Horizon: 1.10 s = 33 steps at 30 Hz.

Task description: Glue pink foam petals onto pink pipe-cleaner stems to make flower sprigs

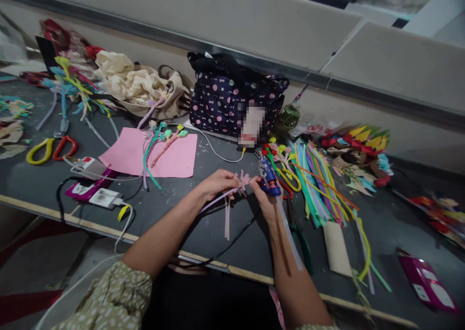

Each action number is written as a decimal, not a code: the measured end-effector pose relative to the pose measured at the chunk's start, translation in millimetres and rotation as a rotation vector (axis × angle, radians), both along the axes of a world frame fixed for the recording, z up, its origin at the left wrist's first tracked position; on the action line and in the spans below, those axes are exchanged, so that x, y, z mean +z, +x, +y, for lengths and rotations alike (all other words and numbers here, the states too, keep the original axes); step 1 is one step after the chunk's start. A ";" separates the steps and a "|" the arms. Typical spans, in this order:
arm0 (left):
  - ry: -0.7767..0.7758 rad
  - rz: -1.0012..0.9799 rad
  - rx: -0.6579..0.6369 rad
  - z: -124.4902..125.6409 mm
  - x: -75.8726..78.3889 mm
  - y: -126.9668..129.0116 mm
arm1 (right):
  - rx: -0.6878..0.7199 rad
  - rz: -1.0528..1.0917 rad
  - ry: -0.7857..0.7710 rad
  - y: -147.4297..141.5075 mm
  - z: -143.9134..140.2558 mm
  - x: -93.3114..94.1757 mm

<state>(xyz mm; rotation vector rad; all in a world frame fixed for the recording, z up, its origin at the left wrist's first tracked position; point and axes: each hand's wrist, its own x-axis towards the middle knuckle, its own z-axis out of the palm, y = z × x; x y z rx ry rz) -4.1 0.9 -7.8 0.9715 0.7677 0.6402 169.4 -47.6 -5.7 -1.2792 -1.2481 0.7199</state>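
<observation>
At a dark grey table (203, 233) strewn with craft supplies, a person's left hand (217, 182) pinches a small pink paper flower on a lilac stem (244, 178), the grip closed on the stem just below the bloom. The stem's long axis runs from the flower down and leftward under the left palm, toward the person. The right hand (264, 194) is clenched around a blue hot-glue gun (269, 174), its translucent glue stick (288, 233) trailing back along the right forearm and its nozzle end lying just right of the flower, close to touching; whether it makes contact cannot be told. The flower sits between the two hands, slightly nearer the left fingertips.

Behind the hands lie a pink paper sheet (152, 156) carrying finished green and pink stemmed flowers (162, 141), and a navy polka-dot bag (232, 97) against the wall. To the right spreads a fan of multicoloured pipe-cleaner stems (316, 180); to the far left rest yellow-and-red-handled scissors (51, 148) and a magenta power strip (89, 187).
</observation>
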 end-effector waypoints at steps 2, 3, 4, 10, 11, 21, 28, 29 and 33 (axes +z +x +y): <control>-0.004 -0.004 0.000 -0.1 -0.2 0.1 | 0.005 0.005 0.000 0.7 0.7 -2.1; -0.007 -0.003 -0.001 -0.2 0.0 0.1 | 0.009 0.007 -0.001 0.8 0.9 -2.9; -0.010 -0.002 -0.002 -0.3 0.4 0.2 | 0.011 0.006 -0.002 0.7 0.8 -3.2; 0.009 0.016 -0.013 -1.5 5.1 -1.2 | -0.033 0.038 -0.016 -1.5 -1.3 2.0; 0.020 0.013 -0.016 -1.8 6.5 -1.7 | -0.052 0.059 -0.027 -1.4 -1.4 2.7; 0.247 -0.192 0.198 -4.0 13.4 1.3 | -0.236 0.379 -0.011 -1.2 3.8 -4.7; 0.201 -0.350 0.278 -5.2 18.7 0.0 | -0.211 0.317 -0.076 -1.8 3.2 -10.4; 0.166 -0.365 0.283 -4.9 20.3 -0.9 | -0.212 0.304 -0.085 -1.6 3.4 -11.4; 0.093 -0.395 0.331 -2.0 22.1 -3.9 | -0.214 0.280 -0.093 -2.1 4.1 -12.7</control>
